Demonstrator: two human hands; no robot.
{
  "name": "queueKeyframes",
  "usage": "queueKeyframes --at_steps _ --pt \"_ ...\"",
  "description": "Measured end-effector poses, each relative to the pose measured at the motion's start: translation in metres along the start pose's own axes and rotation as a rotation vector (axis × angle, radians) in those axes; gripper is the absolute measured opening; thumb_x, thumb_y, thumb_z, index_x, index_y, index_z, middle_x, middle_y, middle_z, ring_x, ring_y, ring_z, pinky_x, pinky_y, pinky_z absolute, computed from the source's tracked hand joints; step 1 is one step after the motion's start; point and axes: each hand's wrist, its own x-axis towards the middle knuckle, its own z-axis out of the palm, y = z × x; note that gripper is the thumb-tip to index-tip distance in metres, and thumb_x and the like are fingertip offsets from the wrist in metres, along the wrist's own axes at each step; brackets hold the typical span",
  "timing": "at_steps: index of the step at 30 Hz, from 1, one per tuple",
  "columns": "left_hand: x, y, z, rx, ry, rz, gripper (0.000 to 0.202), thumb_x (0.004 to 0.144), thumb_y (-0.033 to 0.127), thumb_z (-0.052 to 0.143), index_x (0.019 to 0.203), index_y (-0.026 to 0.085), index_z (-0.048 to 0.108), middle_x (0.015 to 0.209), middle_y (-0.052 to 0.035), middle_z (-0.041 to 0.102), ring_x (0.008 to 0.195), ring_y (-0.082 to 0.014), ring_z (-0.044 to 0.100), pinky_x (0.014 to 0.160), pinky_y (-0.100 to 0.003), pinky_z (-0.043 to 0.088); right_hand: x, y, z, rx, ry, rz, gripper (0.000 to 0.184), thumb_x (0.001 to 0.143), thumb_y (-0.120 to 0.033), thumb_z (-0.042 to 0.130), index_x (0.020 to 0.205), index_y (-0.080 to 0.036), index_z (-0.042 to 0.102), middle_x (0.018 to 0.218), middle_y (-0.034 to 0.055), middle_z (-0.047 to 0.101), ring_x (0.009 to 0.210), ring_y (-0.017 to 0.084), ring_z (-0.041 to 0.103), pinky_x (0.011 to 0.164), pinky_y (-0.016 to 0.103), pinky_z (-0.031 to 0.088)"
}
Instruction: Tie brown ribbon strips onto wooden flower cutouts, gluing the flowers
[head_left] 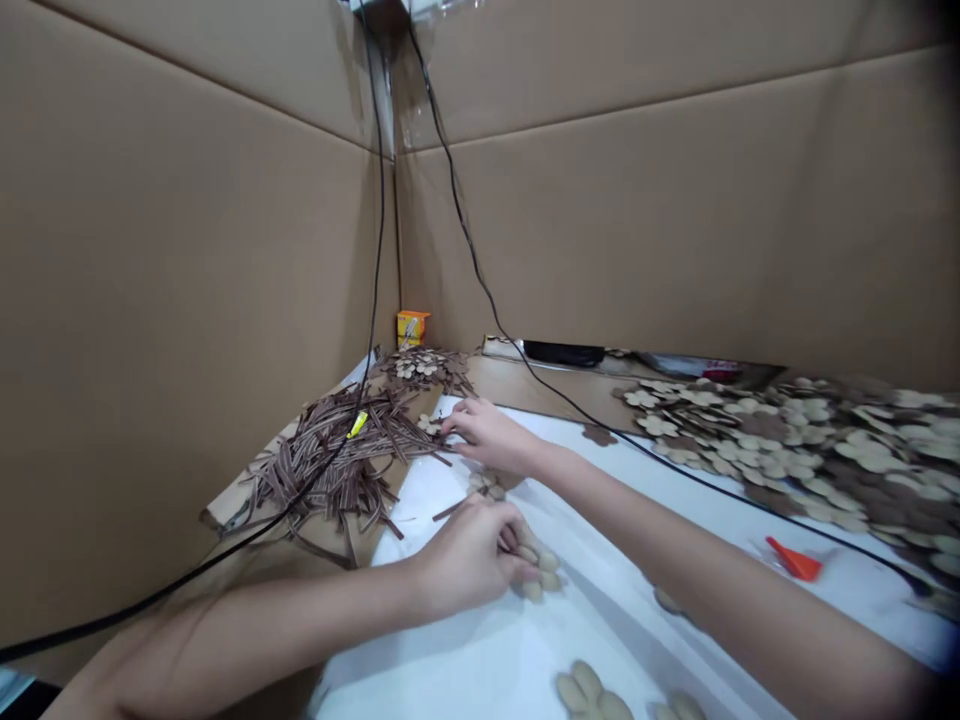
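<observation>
- We worked in a corner walled with tan cardboard (187,300), and a black cable (480,280) hung from above and ran across the bench.
- A white sheet (487,665) lay in front of us, with a large pile of pale wooden flower cut-outs (795,450) at far right and a heap of dark brown strips (330,470) at far left.
- A yellow-orange box (412,328) stood in the far corner, and an orange plastic piece (795,560) lay at right.
- Our left hand (469,555) was clenched, its fingers curled onto a pale wooden flower cut-out (541,570) on the sheet, seemingly grasping it.
- Our right hand (487,435) reached far, its fingertips beside a small flower cut-out (429,424) at the strips' edge; we could not tell whether it gripped anything.
</observation>
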Motion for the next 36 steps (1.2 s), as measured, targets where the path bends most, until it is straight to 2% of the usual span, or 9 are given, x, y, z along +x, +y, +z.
queueKeyframes --at_steps 4,10,13,17,20,22,25,30,36 --pt "-0.011 0.000 -0.012 -0.203 0.114 -0.086 0.035 0.066 0.010 0.062 0.100 0.020 0.058 0.071 0.0031 0.051 0.069 -0.0130 0.058 0.067 -0.024 0.043 0.015 0.014 0.015 -0.030 -0.050 -0.113 0.021 0.071 -0.018 0.065 0.091 -0.023 0.068 0.105 0.0068 0.059 0.102 0.023 0.047 0.088 0.036 0.036" --pt "-0.020 -0.003 -0.032 -0.414 0.125 0.067 0.040 0.072 0.008 0.056 0.110 0.020 0.049 0.071 0.0041 0.046 0.071 -0.0132 0.060 0.069 -0.025 0.045 0.016 0.016 0.016 -0.032 -0.018 -0.147 0.008 0.079 -0.025 0.060 0.078 -0.022 0.067 0.103 0.0061 0.061 0.102 0.022 0.048 0.089 0.037 0.035" --pt "-0.015 -0.002 -0.059 -0.373 0.246 0.089 0.051 0.071 0.010 0.060 0.118 0.020 0.045 0.067 0.0046 0.048 0.067 -0.0118 0.056 0.065 -0.023 0.043 0.012 0.011 0.001 -0.023 -0.002 -0.147 0.011 0.083 -0.022 0.054 0.082 -0.020 0.065 0.094 0.0062 0.063 0.095 0.020 0.053 0.095 0.042 0.030" --pt "-0.007 0.009 -0.103 -0.220 0.398 0.156 0.064 0.072 0.013 0.062 0.130 0.020 0.036 0.062 0.0065 0.048 0.063 -0.0105 0.053 0.064 -0.021 0.040 -0.007 -0.007 -0.037 0.010 0.019 -0.139 0.010 0.082 -0.020 0.054 0.079 -0.021 0.064 0.079 0.0013 0.065 0.084 0.018 0.057 0.104 0.050 0.010" --pt "-0.002 0.018 -0.119 -0.151 0.410 0.273 0.064 0.072 0.014 0.065 0.130 0.020 0.039 0.061 0.0064 0.051 0.064 -0.0103 0.053 0.070 -0.022 0.040 -0.030 -0.024 -0.062 0.088 0.046 -0.086 0.009 0.081 -0.024 0.055 0.079 -0.022 0.064 0.078 0.0010 0.066 0.081 0.017 0.057 0.098 0.043 0.028" --pt "0.001 0.024 -0.118 -0.289 0.408 0.309 0.066 0.070 0.017 0.068 0.129 0.019 0.039 0.067 0.0044 0.056 0.070 -0.0118 0.056 0.074 -0.024 0.041 -0.045 -0.033 -0.070 0.153 0.073 -0.027 0.014 0.083 -0.029 0.053 0.086 -0.021 0.064 0.084 0.0026 0.066 0.081 0.016 0.058 0.084 0.033 0.042" --pt "0.004 0.035 -0.105 -0.619 0.287 0.308 0.070 0.069 0.019 0.071 0.130 0.020 0.035 0.080 -0.0004 0.063 0.082 -0.0157 0.061 0.078 -0.028 0.044 -0.067 -0.040 -0.069 0.472 0.109 0.167 0.024 0.082 -0.036 0.055 0.093 -0.018 0.065 0.090 0.0043 0.068 0.082 0.017 0.061 0.072 0.027 0.047" --pt "0.007 0.050 -0.088 -0.854 0.055 0.220 0.066 0.071 0.015 0.069 0.129 0.018 0.038 0.070 -0.0008 0.066 0.083 -0.0174 0.064 0.085 -0.031 0.044 -0.093 -0.046 -0.065 0.763 0.178 0.389 0.032 0.074 -0.044 0.061 0.083 -0.014 0.067 0.084 0.0052 0.069 0.079 0.019 0.063 0.075 0.030 0.047" --pt "0.012 0.051 -0.073 -0.900 -0.051 0.117 0.071 0.066 0.019 0.074 0.128 0.020 0.038 0.090 -0.0088 0.070 0.087 -0.0223 0.065 0.081 -0.034 0.047 -0.111 -0.050 -0.066 0.982 0.287 0.484 0.029 0.071 -0.040 0.067 0.090 -0.018 0.066 0.093 0.0037 0.070 0.087 0.018 0.062 0.080 0.031 0.045"
